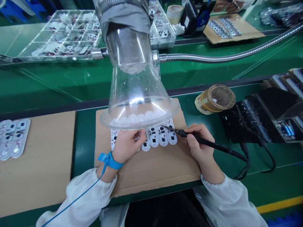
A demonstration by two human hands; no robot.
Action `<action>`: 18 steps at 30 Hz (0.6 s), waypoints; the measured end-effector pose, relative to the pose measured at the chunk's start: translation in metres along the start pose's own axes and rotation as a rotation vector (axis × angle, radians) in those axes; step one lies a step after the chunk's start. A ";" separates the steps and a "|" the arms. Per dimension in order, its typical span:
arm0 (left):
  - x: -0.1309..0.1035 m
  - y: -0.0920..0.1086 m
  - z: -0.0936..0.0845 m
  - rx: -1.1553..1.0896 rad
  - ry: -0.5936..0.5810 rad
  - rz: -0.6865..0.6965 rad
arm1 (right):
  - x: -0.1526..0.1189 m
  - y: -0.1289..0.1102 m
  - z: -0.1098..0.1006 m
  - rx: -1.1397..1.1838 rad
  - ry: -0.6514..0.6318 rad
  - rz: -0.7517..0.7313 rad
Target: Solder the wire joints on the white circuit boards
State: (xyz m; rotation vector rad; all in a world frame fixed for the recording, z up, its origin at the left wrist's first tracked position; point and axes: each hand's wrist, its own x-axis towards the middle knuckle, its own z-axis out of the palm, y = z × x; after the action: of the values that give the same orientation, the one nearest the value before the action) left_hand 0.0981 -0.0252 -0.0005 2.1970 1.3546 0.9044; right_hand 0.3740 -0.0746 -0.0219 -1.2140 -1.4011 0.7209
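My right hand (200,142) is wrapped round the black handle of a soldering iron (189,136). The iron's metal tip reaches left over a panel of white circuit boards (163,136) with rounded ends and black chips. My left hand (129,141), with a blue wrist strap (111,160), rests over the left part of this panel. Its fingers are curled together, and whatever they may pinch is hidden. The panel lies on a sheet of brown cardboard (153,170). A clear fume hood (139,91) hangs above and covers the panel's far part from view.
A second cardboard sheet (42,176) at left carries another board panel (15,138). At right stand a round tin (214,98) and a black box (239,123) with cables. Behind are a clear compartment tray (68,34), a tape roll (174,14) and a flexible metal tube (213,59).
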 end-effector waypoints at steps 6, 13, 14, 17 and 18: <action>0.001 0.000 0.001 -0.011 -0.020 0.030 | 0.000 -0.001 0.000 -0.007 0.006 -0.018; -0.002 -0.001 -0.002 -0.007 0.033 -0.051 | 0.001 -0.002 0.003 0.111 0.100 0.023; -0.002 -0.001 -0.002 -0.006 0.031 -0.054 | 0.001 -0.002 0.004 0.097 0.084 0.022; -0.002 -0.001 -0.002 -0.001 0.016 -0.064 | 0.001 -0.002 0.004 0.052 0.029 0.020; -0.002 -0.001 -0.001 -0.001 0.008 -0.070 | 0.000 -0.002 0.004 0.042 0.016 0.025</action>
State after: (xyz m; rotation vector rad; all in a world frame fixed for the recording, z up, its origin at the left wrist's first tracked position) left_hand 0.0960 -0.0263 -0.0005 2.1328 1.4250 0.8897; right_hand 0.3699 -0.0741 -0.0207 -1.2044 -1.3530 0.7527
